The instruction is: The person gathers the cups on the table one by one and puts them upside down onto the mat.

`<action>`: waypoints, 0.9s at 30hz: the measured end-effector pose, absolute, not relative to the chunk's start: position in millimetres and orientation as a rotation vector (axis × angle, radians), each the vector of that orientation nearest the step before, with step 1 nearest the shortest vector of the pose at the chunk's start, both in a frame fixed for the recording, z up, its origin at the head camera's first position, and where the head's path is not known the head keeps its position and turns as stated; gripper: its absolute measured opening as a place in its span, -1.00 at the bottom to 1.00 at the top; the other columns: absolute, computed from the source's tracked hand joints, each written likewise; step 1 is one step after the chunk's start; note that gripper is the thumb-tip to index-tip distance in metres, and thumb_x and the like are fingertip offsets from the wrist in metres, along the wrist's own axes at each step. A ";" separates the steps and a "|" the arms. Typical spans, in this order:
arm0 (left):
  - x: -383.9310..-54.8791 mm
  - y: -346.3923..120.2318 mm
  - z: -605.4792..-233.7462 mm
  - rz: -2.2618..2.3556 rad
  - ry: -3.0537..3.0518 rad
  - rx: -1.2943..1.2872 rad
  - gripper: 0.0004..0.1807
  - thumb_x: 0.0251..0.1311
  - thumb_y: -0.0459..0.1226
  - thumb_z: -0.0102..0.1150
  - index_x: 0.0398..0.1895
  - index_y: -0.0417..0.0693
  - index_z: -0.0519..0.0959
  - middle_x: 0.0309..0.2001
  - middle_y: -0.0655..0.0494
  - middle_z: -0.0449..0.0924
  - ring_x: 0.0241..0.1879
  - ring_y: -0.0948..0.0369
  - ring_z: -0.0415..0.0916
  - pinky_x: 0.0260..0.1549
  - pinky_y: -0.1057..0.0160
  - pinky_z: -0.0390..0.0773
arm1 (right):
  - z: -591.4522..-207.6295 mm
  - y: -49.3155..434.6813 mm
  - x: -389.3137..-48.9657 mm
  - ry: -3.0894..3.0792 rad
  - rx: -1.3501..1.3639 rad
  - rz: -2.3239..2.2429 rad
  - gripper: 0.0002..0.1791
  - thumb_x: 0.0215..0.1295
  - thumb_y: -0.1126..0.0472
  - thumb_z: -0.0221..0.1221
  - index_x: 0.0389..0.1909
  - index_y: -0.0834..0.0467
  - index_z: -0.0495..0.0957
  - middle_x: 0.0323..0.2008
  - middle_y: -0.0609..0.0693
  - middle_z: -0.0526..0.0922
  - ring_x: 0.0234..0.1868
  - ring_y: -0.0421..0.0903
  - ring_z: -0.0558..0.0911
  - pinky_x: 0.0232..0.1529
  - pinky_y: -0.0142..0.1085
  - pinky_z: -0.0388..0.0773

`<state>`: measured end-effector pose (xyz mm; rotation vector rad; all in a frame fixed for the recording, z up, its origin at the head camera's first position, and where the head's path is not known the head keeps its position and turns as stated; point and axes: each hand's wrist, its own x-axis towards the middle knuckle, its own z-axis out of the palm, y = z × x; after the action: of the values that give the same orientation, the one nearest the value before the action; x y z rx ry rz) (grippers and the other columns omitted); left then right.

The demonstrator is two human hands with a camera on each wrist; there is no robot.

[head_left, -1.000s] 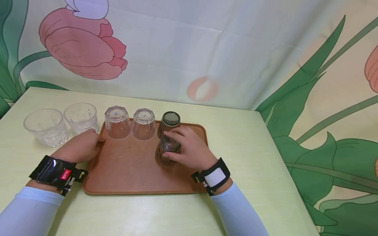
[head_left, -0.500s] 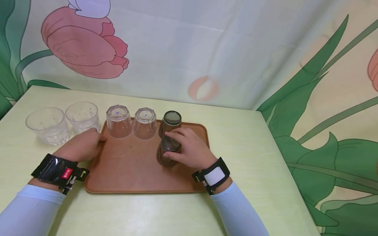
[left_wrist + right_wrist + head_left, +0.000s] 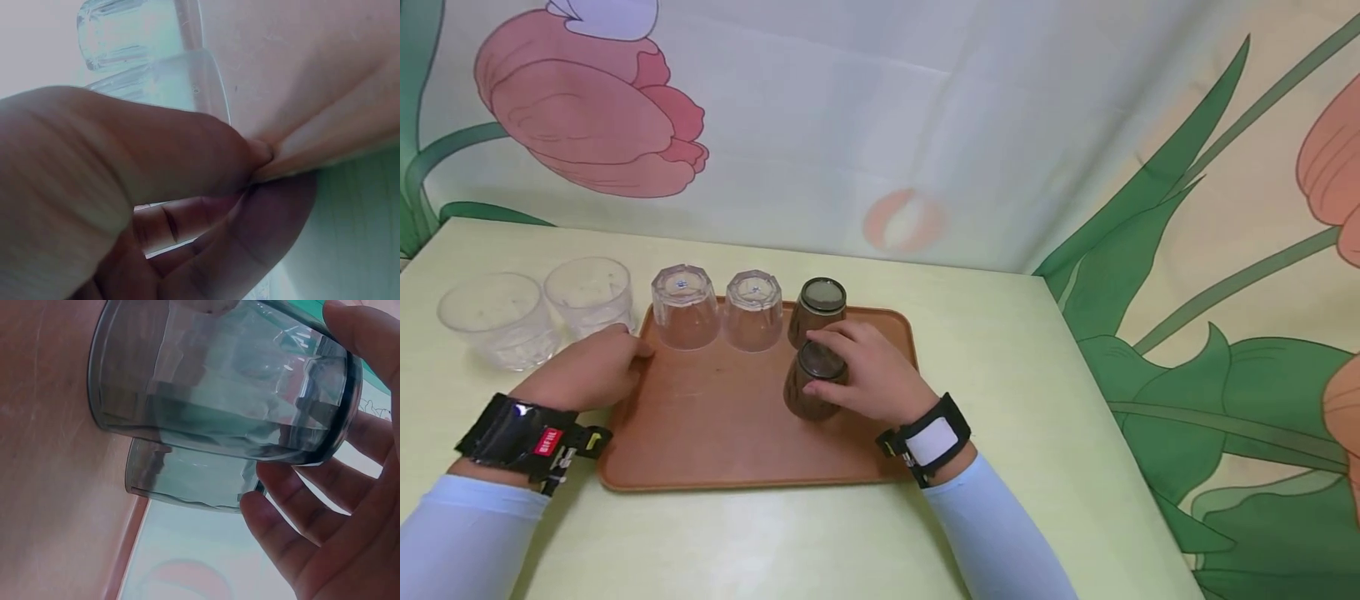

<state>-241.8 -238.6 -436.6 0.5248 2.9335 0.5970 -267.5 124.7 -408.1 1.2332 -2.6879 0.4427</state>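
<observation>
In the head view, a brown tray lies on the table. My left hand pinches its left rim between thumb and fingers, as the left wrist view also shows. My right hand holds a smoky dark glass around its upturned base. That glass stands mouth down on the tray. Right behind it is a second dark glass, also upside down. Two clear faceted glasses stand inverted along the tray's back edge, left of the dark ones.
Two clear glasses stand mouth up on the table, left of the tray and close to my left forearm. A curtain with printed flowers hangs behind the pale table and along its right side.
The head view has shifted slightly, so everything sits a little further left. Both hands keep their holds, on the tray rim and the dark glass.
</observation>
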 end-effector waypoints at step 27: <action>-241.8 -240.3 -435.4 0.616 2.912 0.470 -0.81 0.19 -0.47 0.09 -0.30 -0.20 0.72 -0.59 0.13 0.49 -0.55 0.16 0.39 -0.57 0.25 0.37 | -400.0 119.4 -261.7 -2.680 1.238 0.417 -0.31 0.25 -0.12 0.33 0.33 0.11 0.47 0.15 0.00 0.53 0.19 -0.07 0.50 0.25 -0.24 0.45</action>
<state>-241.8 -240.3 -435.4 0.4697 2.9123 0.6161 -261.7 119.4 -400.0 1.2377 -2.6796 0.4165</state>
